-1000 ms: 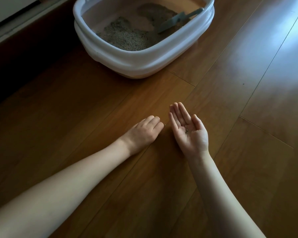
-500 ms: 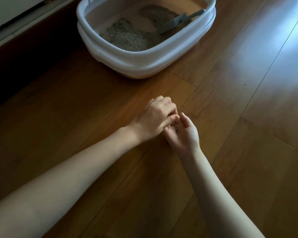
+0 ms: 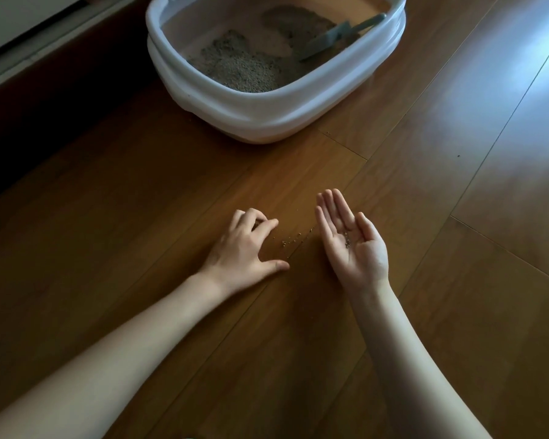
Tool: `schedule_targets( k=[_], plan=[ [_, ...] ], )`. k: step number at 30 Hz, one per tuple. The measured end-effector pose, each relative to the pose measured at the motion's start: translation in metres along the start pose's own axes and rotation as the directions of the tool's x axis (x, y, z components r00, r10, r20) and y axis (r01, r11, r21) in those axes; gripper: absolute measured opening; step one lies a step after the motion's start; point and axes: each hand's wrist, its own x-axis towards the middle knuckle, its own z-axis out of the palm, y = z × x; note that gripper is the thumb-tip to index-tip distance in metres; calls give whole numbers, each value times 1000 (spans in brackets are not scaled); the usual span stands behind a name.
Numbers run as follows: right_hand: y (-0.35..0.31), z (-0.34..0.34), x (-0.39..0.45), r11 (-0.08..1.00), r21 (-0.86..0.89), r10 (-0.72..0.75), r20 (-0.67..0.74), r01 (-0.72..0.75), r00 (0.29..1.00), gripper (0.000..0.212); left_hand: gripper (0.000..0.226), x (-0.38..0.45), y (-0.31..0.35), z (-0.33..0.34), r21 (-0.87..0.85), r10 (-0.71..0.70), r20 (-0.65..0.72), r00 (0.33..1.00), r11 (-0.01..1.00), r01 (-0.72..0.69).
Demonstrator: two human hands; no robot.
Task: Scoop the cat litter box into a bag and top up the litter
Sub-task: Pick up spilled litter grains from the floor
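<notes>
A white litter box [image 3: 276, 112] stands on the wooden floor at the top centre, with grey litter [image 3: 238, 63] heaped in it and a grey scoop [image 3: 333, 38] leaning against its right wall. A thin trail of spilled litter grains [image 3: 293, 240] lies on the floor between my hands. My left hand [image 3: 246, 245] rests palm down on the floor left of the grains, fingers bent with their tips on the wood. My right hand [image 3: 351, 240] lies palm up, fingers straight, with a few grains in the palm.
A dark strip of floor and a pale wall base [image 3: 45, 39] run along the upper left. Bright light reflects off the floorboards [image 3: 495, 99] at the upper right. A lone dark speck [image 3: 458, 156] lies on the floor to the right.
My left hand has pulled away from my right palm to the floor on the left. My right hand has opened flat again. A trail of grains now shows between them.
</notes>
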Motion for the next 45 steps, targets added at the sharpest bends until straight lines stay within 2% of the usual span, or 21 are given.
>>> schedule_targets(
  k=[4, 6, 10, 16, 22, 25, 27, 28, 32, 33, 35, 38, 40, 42, 45],
  plan=[
    [2, -2, 0, 1000, -5, 16, 5, -16, 1000, 48, 43, -1, 9, 12, -86, 118, -160, 980, 987, -133],
    [1, -3, 1, 1000, -9, 20, 10, -20, 1000, 49, 27, 2, 9, 15, -70, 171, -215, 962, 979, -190],
    [1, -3, 1, 1000, -2, 23, 15, -23, 1000, 49, 10, 3, 11, 14, 16, 283, -205, 937, 958, -286],
    [1, -2, 0, 999, -9, 31, 18, -31, 999, 49, 19, 4, 9, 16, 143, 345, -142, 928, 935, -326],
    [-1, -3, 1, 999, -13, 31, 12, -31, 999, 48, 23, 15, 15, 12, 167, 390, -58, 919, 911, -376],
    [1, -3, 2, 997, -74, 31, -3, -31, 1000, 48, 23, 18, 20, 10, 52, 317, -85, 945, 948, -314],
    [4, -1, 2, 987, -153, 38, -35, -43, 999, 49, 13, 22, 31, 2, -122, 219, -183, 958, 962, -243],
    [6, 0, 1, 980, -193, 49, -50, -58, 998, 50, 8, 26, 39, -3, -175, 212, -236, 948, 951, -256],
    [14, 8, 0, 979, -175, 104, -4, -103, 995, 58, 10, 46, 62, -22, -226, 377, -280, 883, 868, -443],
    [14, 8, 0, 980, -170, 103, 10, -100, 995, 59, 10, 49, 63, -26, -224, 376, -291, 880, 867, -445],
    [12, 8, 1, 984, -148, 98, 17, -95, 995, 54, 9, 53, 59, -36, -265, 290, -335, 896, 884, -385],
    [1, 4, 1, 993, -103, 49, -3, -49, 999, 50, 7, 51, 46, -47, -365, 80, -397, 914, 900, -238],
    [-6, 1, -1, 999, -31, 4, 4, -4, 1000, 49, 9, 45, 32, -43, -349, 5, -343, 939, 928, -132],
    [-12, -3, -5, 999, 39, -26, 12, 26, 1000, 48, 15, 33, 14, -28, -250, -11, -255, 967, 967, -55],
    [-14, -9, -7, 998, 59, -37, 19, 36, 999, 47, 23, 6, -7, -4, -145, -65, -185, 981, 989, 38]
  ],
)
